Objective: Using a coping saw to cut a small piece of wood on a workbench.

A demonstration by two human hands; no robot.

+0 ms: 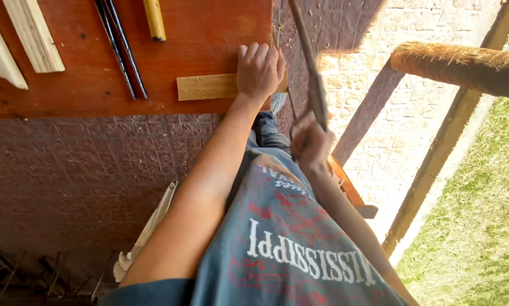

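A grey-blue printed shirt [288, 249] fills the foreground. The left hand [259, 71] is pressed flat, fingers together, on a short pale wooden board [206, 86], which lies at the edge of a reddish-brown wooden tabletop [67, 96]. The right hand [311, 143] is closed in a fist around the handle of a blurred long-bladed handsaw [311, 68], held just beside the board's end.

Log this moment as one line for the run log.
left hand: pressing wood strip on red table | right hand: gripping blurred saw
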